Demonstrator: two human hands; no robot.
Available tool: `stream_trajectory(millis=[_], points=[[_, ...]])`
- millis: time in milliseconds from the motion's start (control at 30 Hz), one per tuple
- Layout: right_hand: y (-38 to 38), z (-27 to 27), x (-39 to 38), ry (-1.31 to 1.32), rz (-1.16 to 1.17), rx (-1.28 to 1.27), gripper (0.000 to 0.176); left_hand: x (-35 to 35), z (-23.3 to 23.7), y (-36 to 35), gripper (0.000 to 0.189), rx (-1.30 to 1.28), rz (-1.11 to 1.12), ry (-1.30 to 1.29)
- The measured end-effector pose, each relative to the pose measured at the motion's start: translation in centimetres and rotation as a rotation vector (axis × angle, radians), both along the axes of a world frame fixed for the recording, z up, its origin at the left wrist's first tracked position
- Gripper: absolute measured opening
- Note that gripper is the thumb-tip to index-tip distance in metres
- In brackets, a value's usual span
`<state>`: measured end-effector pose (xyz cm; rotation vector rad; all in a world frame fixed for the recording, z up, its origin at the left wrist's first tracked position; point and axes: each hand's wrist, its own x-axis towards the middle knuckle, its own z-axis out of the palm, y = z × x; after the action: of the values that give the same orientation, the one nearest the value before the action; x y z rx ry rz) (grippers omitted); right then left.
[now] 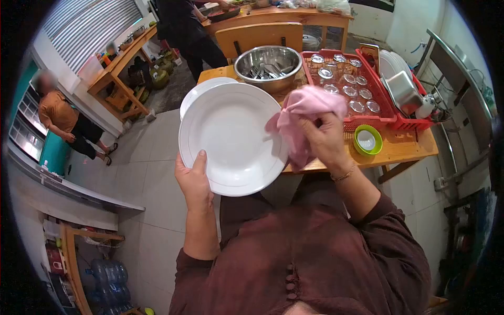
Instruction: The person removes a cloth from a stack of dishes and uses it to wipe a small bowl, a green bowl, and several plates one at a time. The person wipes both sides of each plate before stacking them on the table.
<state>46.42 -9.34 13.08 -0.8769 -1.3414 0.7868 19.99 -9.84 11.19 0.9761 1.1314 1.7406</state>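
Wooden counter [404,149] is standing before the person, carrying a steel bowl [268,65] of cutlery, a red rack [386,122] of glasses and a small green bowl [367,140]. Nearer, over the floor, the left hand [194,184] is gripping a white plate [228,142] by its lower rim, thumb pressing on the face, tilting it up so the whole face is reachable. The right hand [325,139] is bunching a pink cloth [302,113] in closed fingers against the plate's right edge. A second plate [202,89] is peeking out just behind.

Legible markings: none. No text, label, brand, number or sign can be read on the white plate [231,139], pink cloth [302,118], red crate [367,123] or steel bowl [265,81].
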Motion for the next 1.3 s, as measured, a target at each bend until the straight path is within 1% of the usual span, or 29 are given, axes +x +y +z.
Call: stream_trajectory(millis=[33, 67, 133, 200, 233, 300, 333, 400, 500, 533, 633, 667, 700, 767, 867, 967, 1000, 1100, 1133, 1233, 1267, 1300], points=[[0.1, 0.8, 0.2, -0.005, -0.023, 0.022, 0.027, -0.3, 0.3, -0.4, 0.037, 0.001, -0.023, 0.045], [-0.1, 2.4, 0.6, -0.065, 0.073, -0.011, 0.027, -0.6, 0.4, -0.9, 0.036, -0.003, -0.050, 0.091], [-0.6, 4.6, -0.1, -0.065, 0.266, -0.013, 0.031, -0.6, 0.8, -1.9, 0.031, 0.012, -0.132, 0.299], [-0.9, 6.2, -1.7, -0.682, 0.284, 0.199, 0.028, 0.7, 2.0, -2.8, 0.029, 0.069, -0.175, 0.466], [-1.6, 6.3, -3.4, -0.814, 0.240, 0.261, 0.024, 1.1, 2.3, -3.1, 0.030, 0.116, -0.189, 0.573], [-0.9, 5.4, -6.1, -0.879, 0.208, 0.516, 0.018, 1.6, 2.3, -3.6, 0.033, 0.205, -0.215, 0.787], [-0.7, 5.5, -6.0, -0.866, 0.237, 0.517, 0.017, 2.0, 2.1, -3.6, 0.033, 0.233, -0.241, 0.722], [0.3, 6.0, -5.7, -0.839, 0.301, 0.521, 0.016, 1.9, 2.9, -3.9, 0.034, 0.188, -0.239, 0.743], [0.4, 6.1, -4.3, -0.823, 0.270, 0.366, 0.014, 1.1, 3.1, -4.0, 0.035, 0.125, -0.255, 0.754], [1.2, 5.4, -3.9, -0.788, 0.310, 0.285, 0.020, 0.8, 3.1, -4.0, 0.035, 0.107, -0.264, 0.752], [2.3, 4.4, -2.5, -0.822, 0.205, 0.210, 0.027, 0.6, 3.0, -3.6, 0.036, 0.128, -0.314, 0.618], [3.0, 4.0, -1.5, -0.856, 0.227, 0.082, 0.034, 0.2, 3.1, -3.6, 0.034, 0.103, -0.303, 0.523], [3.3, 3.6, -0.6, -0.753, 0.244, 0.016, 0.034, -0.4, 3.2, -3.6, 0.032, 0.078, -0.292, 0.427], [4.2, 1.0, 0.8, -0.424, 0.385, -0.133, 0.037, -1.0, 3.0, -3.4, 0.031, 0.032, -0.261, 0.268], [3.0, -2.5, -0.3, -0.178, 0.206, -0.157, 0.036, -1.0, 1.9, -2.5, 0.033, 0.001, -0.211, 0.112], [1.2, -3.3, -1.5, 0.051, 0.098, -0.338, 0.033, -0.6, 0.6, -1.6, 0.031, -0.009, -0.176, 0.043], [1.2, -4.0, -1.4, 0.177, 0.167, -0.377, 0.030, -0.4, 0.6, -1.4, 0.030, -0.018, -0.148, 0.018], [0.1, -5.3, -1.8, 0.330, 0.206, -0.525, 0.029, 0.1, 0.3, -1.0, 0.034, -0.010, -0.079, -0.083], [0.1, -6.7, -2.3, 0.407, 0.206, -0.476, 0.032, 0.2, 0.0, -1.0, 0.036, -0.003, -0.056, -0.119], [0.9, -7.7, -2.5, 0.419, 0.191, -0.570, 0.027, 2.1, -1.3, -1.3, 0.047, -0.009, 0.054, -0.154], [1.6, -7.5, -1.7, 0.393, 0.192, -0.576, 0.026, 2.3, -2.2, -1.6, 0.046, -0.040, 0.003, -0.204], [2.2, -7.2, -1.0, 0.343, 0.195, -0.537, 0.024, 2.7, -2.3, -2.0, 0.047, -0.015, -0.055, -0.189]])
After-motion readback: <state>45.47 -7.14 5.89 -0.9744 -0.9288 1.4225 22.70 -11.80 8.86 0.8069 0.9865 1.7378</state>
